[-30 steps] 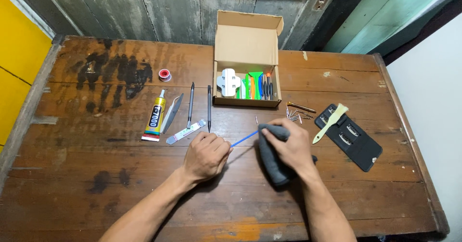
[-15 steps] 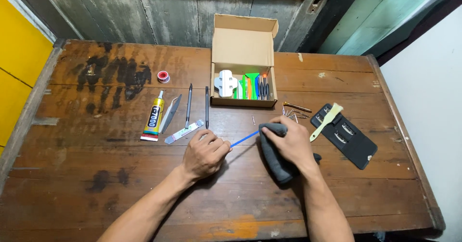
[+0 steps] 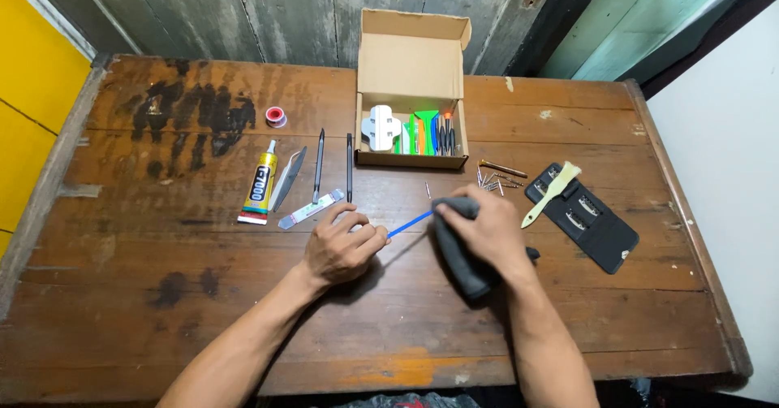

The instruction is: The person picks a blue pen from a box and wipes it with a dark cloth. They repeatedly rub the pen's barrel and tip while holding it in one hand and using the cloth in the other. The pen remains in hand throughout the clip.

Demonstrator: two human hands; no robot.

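A dark grey, rounded device [image 3: 462, 266] is pinned to the worn wooden table [image 3: 162, 310] under the right hand [image 3: 487, 231], whose fingers are curled over its upper end. The left hand [image 3: 341, 250] is closed narrowly around the near end of a thin blue tool [image 3: 410, 224], and the tool's far tip is directed at the device's top edge, just under the right fingers; whether the tip is already touching or inside a seam cannot be told.

Judging by this, a prying or opening step appears to be in hand. It is best done with the device held flat and firm, so that it cannot skid, and with the blue tool kept at a low angle and pushed gently, since a thin plastic blade is likely to bend or slip toward the holding fingers.

Behind the hands, an open cardboard box [image 3: 412, 59] with bright plastic tools inside is seen. A yellow glue tube [image 3: 260, 187], a metal spudger [image 3: 287, 179] and two dark rods [image 3: 319, 164] are laid to the left. Small screws [image 3: 491, 181], a pale brush [image 3: 552, 193] and a black case [image 3: 584, 225] are set near the right.
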